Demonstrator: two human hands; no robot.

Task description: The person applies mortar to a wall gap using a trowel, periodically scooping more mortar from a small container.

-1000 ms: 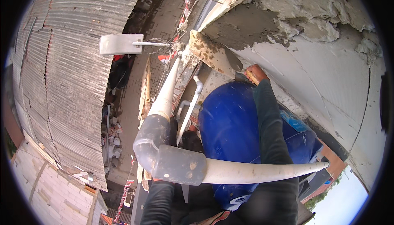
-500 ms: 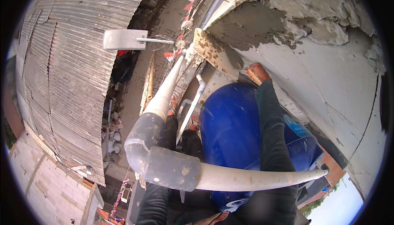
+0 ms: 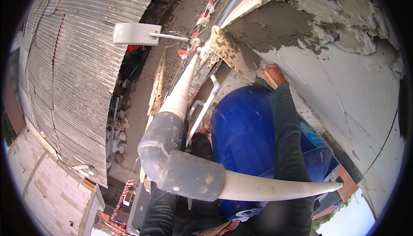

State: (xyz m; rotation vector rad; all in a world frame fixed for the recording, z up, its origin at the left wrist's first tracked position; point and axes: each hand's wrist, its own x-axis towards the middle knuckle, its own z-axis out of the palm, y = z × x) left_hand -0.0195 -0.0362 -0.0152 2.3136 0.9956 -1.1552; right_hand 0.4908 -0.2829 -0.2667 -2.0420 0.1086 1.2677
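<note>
My right arm (image 3: 287,132), in a dark sleeve, reaches forward over a large blue drum (image 3: 243,128). Beyond the drum, my right hand (image 3: 274,75) is closed around a narrow wood-coloured handle (image 3: 269,79), close to the plastered wall. What the handle belongs to is hidden. Just left of that hand is a pale, cement-spattered board (image 3: 232,55). My left sleeve (image 3: 158,212) rises from the lower edge and passes behind a thick grey pipe elbow (image 3: 172,163), which hides the left hand.
White pipe (image 3: 275,186) crosses low before me. A lamp (image 3: 137,34) juts out on a thin arm. Corrugated roofing (image 3: 81,64) lies left, above a paved lane (image 3: 183,10). Rough wet-looking plaster (image 3: 275,25) covers the upper wall at right. My sandalled foot (image 3: 205,125) stands beside a thin pipe.
The view has shifted slightly, so the pipe elbow sits further right and covers one foot seen before. My right hand keeps its grip, with little movement against the wall.
</note>
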